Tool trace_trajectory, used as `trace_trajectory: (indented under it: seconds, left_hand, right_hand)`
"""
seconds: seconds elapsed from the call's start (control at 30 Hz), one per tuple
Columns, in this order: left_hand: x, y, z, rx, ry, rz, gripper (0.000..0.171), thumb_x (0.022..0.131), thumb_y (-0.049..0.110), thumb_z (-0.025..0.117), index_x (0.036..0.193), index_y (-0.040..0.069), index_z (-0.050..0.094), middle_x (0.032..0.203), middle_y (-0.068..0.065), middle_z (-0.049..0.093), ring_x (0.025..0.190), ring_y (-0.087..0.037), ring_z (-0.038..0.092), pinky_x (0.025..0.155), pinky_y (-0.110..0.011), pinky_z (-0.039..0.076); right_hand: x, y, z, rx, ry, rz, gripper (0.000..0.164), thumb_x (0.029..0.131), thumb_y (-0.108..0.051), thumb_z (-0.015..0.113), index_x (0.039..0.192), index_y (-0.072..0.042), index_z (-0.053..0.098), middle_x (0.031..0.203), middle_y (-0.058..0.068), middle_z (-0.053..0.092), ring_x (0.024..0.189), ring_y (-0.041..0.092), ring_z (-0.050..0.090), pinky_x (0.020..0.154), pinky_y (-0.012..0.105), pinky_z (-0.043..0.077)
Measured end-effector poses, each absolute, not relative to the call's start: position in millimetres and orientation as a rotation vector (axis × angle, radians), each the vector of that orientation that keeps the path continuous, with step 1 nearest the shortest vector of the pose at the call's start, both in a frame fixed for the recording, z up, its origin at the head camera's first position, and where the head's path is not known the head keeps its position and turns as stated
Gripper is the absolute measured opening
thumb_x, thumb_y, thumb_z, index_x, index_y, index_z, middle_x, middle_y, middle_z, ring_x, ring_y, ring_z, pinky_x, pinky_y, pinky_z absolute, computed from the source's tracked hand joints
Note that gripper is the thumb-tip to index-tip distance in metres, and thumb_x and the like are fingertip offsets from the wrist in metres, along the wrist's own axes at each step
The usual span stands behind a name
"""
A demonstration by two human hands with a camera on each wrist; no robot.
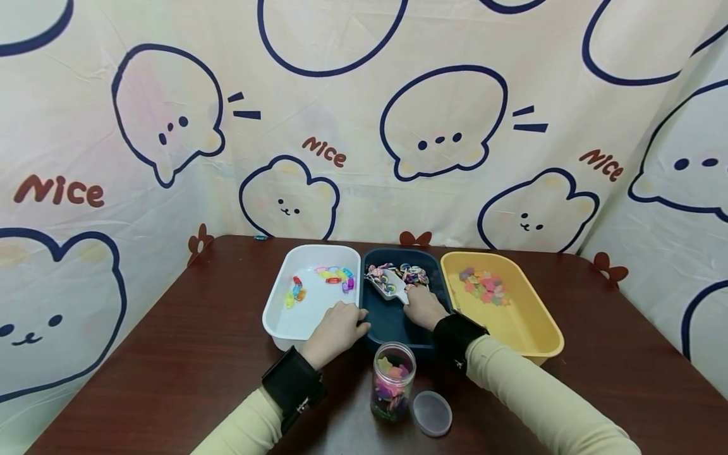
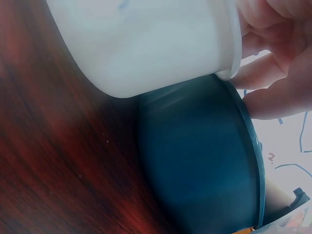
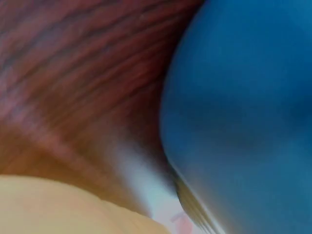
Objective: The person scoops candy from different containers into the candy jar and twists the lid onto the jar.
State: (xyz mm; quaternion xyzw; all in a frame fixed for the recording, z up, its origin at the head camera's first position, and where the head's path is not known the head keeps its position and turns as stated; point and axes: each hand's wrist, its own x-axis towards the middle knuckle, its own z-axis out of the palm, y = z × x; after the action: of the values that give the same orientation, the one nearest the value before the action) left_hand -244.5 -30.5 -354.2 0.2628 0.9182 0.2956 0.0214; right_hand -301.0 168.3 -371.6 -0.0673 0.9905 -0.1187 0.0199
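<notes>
My right hand [image 1: 423, 306] grips the handle of a white scoop [image 1: 391, 285] inside the dark blue tray [image 1: 392, 322]. The scoop's bowl lies among small multicoloured twisted pieces [image 1: 414, 274] at the tray's far end, with some pieces in it. My left hand [image 1: 335, 332] rests at the near corner where the white tray [image 1: 284, 328] meets the blue one. In the left wrist view, its loosely bent fingers [image 2: 273, 92] touch both rims from above. Only the blue tray's outer wall [image 3: 243, 97] shows in the right wrist view; the right hand's fingers are hidden there.
Bright translucent pieces [image 1: 335, 275] lie in the white tray. Pastel star-shaped pieces [image 1: 486, 287] lie in the yellow tray [image 1: 534, 328] on the right. Between the forearms stands a lidless clear jar [image 1: 392, 382] of colourful pieces, with a round lid [image 1: 432, 414] on the brown table [image 1: 142, 392].
</notes>
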Motion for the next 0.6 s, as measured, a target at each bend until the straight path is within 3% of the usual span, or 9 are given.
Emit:
trace_trajectory:
  seconds: [0.13, 0.37, 0.6]
  left_hand:
    - [-244.0, -30.9, -353.5, 0.826, 2.84, 0.941, 0.016, 0.099, 0.005, 0.065, 0.101, -0.009, 0.074, 0.06, -0.002, 0.047, 0.055, -0.012, 0.047, 0.051, -0.016, 0.032]
    - [-242.4, -31.6, -354.7, 0.832, 2.845, 0.972, 0.016, 0.098, 0.004, 0.065, 0.088, -0.006, 0.071, 0.058, -0.001, 0.042, 0.054, -0.011, 0.046, 0.051, -0.015, 0.031]
    - [-239.6, -31.7, -354.2, 0.84, 2.838, 1.012, 0.02, 0.098, 0.003, 0.065, 0.079, -0.003, 0.067, 0.057, 0.0, 0.04, 0.053, -0.012, 0.047, 0.051, -0.016, 0.031]
  right_hand:
    - [-302.6, 169.3, -370.3, -0.225, 3.091, -0.371, 0.008, 0.093, 0.0, 0.063, 0.094, 0.007, 0.066, 0.085, 0.016, 0.066, 0.073, 0.021, 0.059, 0.067, 0.035, 0.054]
    - [-303.9, 172.7, -370.4, -0.163, 3.032, -0.52, 0.013, 0.095, -0.004, 0.063, 0.086, 0.004, 0.065, 0.075, 0.008, 0.058, 0.064, 0.017, 0.051, 0.057, 0.021, 0.038]
    - [-304.5, 176.2, -370.7, -0.14, 2.972, -0.645, 0.012, 0.097, -0.004, 0.062, 0.09, 0.006, 0.066, 0.072, 0.006, 0.056, 0.058, 0.012, 0.05, 0.052, 0.018, 0.038]
